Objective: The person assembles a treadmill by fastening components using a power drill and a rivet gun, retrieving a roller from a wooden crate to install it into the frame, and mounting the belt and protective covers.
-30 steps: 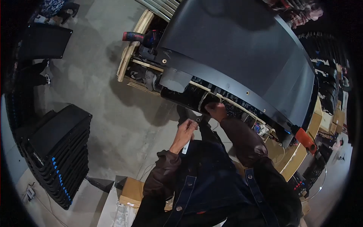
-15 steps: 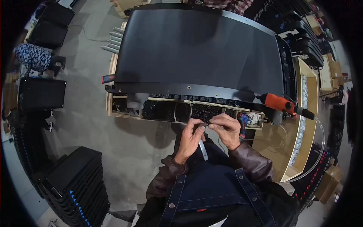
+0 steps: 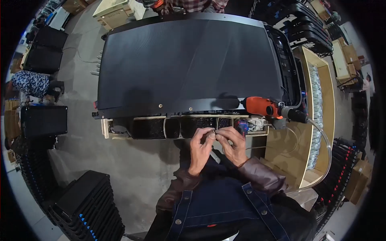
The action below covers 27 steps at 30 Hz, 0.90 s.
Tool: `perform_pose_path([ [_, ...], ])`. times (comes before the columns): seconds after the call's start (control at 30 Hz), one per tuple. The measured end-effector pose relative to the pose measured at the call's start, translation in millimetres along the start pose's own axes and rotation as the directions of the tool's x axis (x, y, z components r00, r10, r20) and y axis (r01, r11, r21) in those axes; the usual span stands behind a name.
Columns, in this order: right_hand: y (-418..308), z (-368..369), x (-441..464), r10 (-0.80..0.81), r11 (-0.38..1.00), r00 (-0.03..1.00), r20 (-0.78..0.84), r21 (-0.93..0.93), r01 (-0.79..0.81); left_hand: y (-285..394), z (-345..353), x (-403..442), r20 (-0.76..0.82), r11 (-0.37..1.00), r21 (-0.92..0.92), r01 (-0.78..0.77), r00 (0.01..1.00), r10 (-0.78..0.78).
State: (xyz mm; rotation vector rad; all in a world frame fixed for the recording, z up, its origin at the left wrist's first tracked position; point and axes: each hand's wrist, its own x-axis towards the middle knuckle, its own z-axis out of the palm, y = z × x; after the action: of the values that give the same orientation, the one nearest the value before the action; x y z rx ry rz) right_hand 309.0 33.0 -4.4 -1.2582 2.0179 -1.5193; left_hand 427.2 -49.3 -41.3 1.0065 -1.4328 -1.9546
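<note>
My left hand [image 3: 200, 149] is closed on a narrow grey metal strip [image 3: 216, 157], whose lower end slants out beneath the fingers. My right hand [image 3: 234, 145] pinches with its fingertips against those of the left. A small dark piece shows where they meet, too small to name. Beyond my hands lies a wide flat panel with a black belt-like surface [image 3: 177, 64], edged by a dark side rail [image 3: 175, 109] with small brass-coloured fittings. Below the rail, a wooden tray with compartments [image 3: 165, 127] holds small dark parts.
An orange-red power driver [image 3: 257, 105] with a clear hose [image 3: 329, 142] rests at the rail's right end. A blue cordless tool [image 3: 243, 127] sits in the tray. At right stands a long wooden crate [image 3: 327, 92]. Black panels [image 3: 86, 197] are stacked at lower left. A person in checks [image 3: 185, 5] stands opposite.
My view has shifted, so the panel and driver appear further left. My fingertips remain together, and less of the metal strip shows below them. More of the person opposite is visible.
</note>
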Motion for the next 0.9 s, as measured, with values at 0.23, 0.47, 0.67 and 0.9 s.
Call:
perform_pose_path([
  [0.23, 18, -85, 21, 0.363, 0.897, 0.870, -0.334, 0.378, -0.229, -98, 38, 51, 0.251, 0.840, -0.252, 0.481, 0.870, -0.423],
  [0.47, 21, -89, 112, -0.022, 0.937, 0.995, -0.096, 0.345, 0.054, -177, 92, 125, 0.701, 0.241, -0.636, 0.734, 0.679, -0.217],
  [0.67, 21, -86, 132, -0.088, 0.921, 0.986, -0.138, 0.365, 0.134, -142, 112, 147, 0.654, 0.405, -0.604, 0.686, 0.718, -0.239],
  [0.9, 26, -94, 124, -0.129, 0.926, 0.989, 0.072, 0.367, 0.094, -149, 104, 152, 0.568, 0.518, -0.594, 0.616, 0.777, -0.272],
])
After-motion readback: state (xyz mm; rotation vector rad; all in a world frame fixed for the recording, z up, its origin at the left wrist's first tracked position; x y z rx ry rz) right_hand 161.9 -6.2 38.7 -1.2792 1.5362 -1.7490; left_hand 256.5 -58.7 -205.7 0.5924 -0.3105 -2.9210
